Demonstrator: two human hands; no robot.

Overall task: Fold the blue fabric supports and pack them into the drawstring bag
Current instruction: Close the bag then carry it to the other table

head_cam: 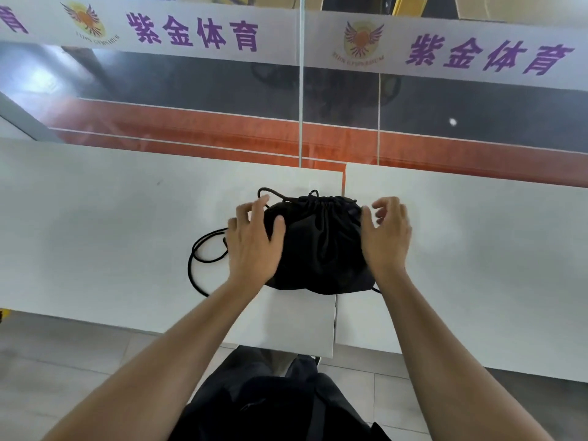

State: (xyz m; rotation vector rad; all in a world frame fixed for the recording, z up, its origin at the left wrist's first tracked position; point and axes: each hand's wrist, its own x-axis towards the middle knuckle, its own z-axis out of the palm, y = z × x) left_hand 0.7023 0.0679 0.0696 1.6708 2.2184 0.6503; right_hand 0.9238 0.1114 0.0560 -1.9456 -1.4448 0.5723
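Standing behind the two white tables [111,218] pushed edge to edge, a glass partition [299,116] with a white banner [197,33] of purple characters and winged emblems closing off the far side, an orange and dark floor showing through it. Running from near edge to far edge just right of the middle, the seam [337,307] between the tables, passing under the right part of the black drawstring bag [318,243]. Lying bulged and full across that seam, well in from both long table edges, mouth cinched shut and gathered at the far side, facing the partition. Trailing off the bag's left side in loose loops on the tabletop, the black cord [197,259], with one smaller loop poking up at the far left of the gathered mouth. Resting on the bag's left flank, the left hand [254,246], fingers spread and slightly bent, thumb lying on the black cloth, fingertips reaching toward the cord loop near the mouth. Flanking the bag's right side, the right hand [388,240], thumb touching the cloth, the other fingers loosely curled and parted, hovering just beside the gathered mouth and gripping nothing. Showing no blue fabric anywhere; whether any is sitting inside the closed bag cannot be told. Stretching bare and white to the left of the cord loops and to the right of the right hand, wide tabletop on both sides. Lying close below the bag, the near table edge, with grey floor tiles [63,361] and dark trousers [270,402] under it.
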